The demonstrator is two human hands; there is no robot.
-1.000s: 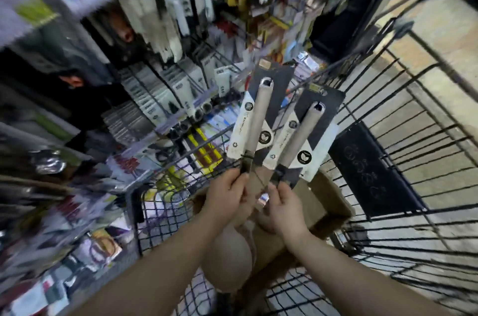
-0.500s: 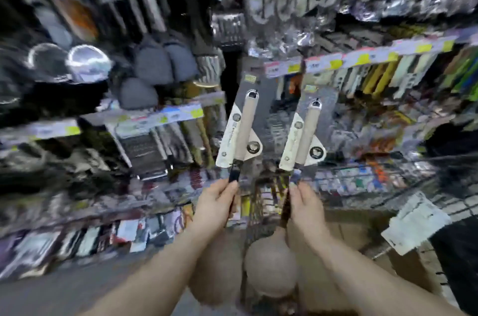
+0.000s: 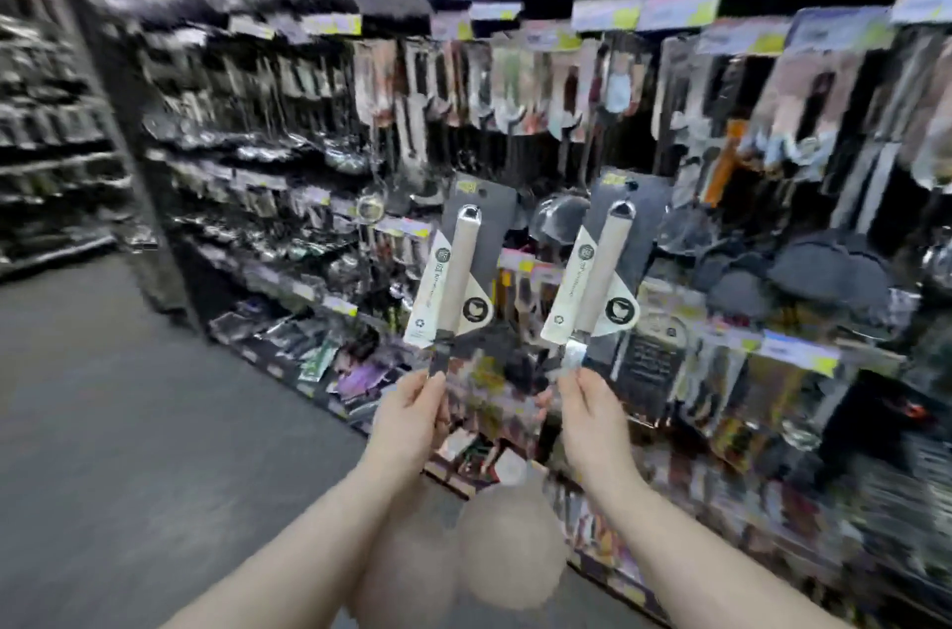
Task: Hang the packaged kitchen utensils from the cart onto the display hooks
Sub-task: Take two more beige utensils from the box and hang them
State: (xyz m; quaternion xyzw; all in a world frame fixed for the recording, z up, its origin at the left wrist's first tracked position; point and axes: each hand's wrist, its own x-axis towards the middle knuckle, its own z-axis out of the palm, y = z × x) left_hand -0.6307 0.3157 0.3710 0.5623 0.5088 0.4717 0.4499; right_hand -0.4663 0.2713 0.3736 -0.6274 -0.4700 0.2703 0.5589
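I hold two packaged utensils upright in front of the display. Each has a cream handle on a dark grey card with a white label. My left hand grips the lower end of the left packaged utensil. My right hand grips the lower end of the right packaged utensil. The two packs are a hand's width apart and level with each other. Behind them the display wall carries rows of hanging packaged utensils under price tags. The cart is out of view.
Shelving full of blurred kitchenware runs from the upper left to the lower right. Yellow and white price strips line the rails. Grey aisle floor lies to the left. Another shelf unit stands at the far left.
The view has swung from the cart up to the display wall. Both hands have carried the two packs away from the cart and spread them further apart.
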